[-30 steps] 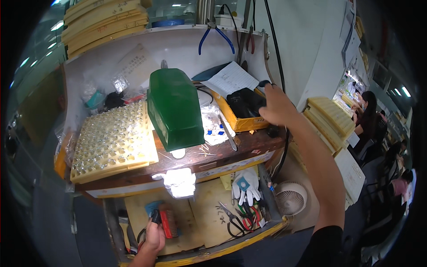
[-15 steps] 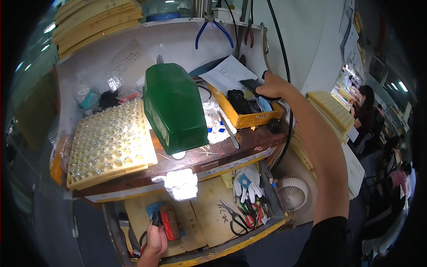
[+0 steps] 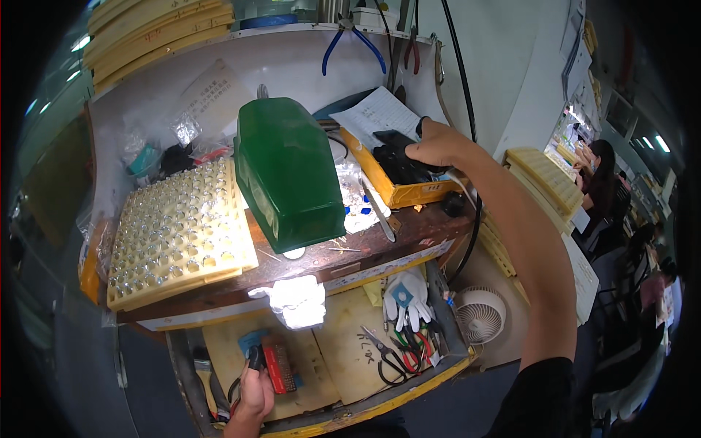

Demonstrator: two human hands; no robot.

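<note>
My right hand point(image 3: 431, 146) is closed on a dark flat object point(image 3: 387, 140) above an orange box point(image 3: 405, 193) holding black items and papers point(image 3: 376, 109) at the back right of the bench. My left hand point(image 3: 255, 387) grips a small black object point(image 3: 255, 358) in the open drawer point(image 3: 365, 420), beside a red block brush point(image 3: 280, 365) and a blue item point(image 3: 252, 337). A green cover point(image 3: 285, 175) stands in the middle of the bench, next to a cream tray point(image 3: 175, 241) of holes filled with small clear pieces.
The drawer also holds scissors point(image 3: 388, 361), pliers, white gloves point(image 3: 405, 299) and a paintbrush point(image 3: 204, 383). Blue-handled pliers point(image 3: 328, 55) hang above. A fan point(image 3: 480, 316), stacked boards point(image 3: 540, 179) and a black cable point(image 3: 467, 87) are at right, with co-workers point(image 3: 599, 182) beyond.
My right hand has brought the dark flat object up and leftward over the orange box. My left hand stays in the drawer. The whole view has shifted slightly.
</note>
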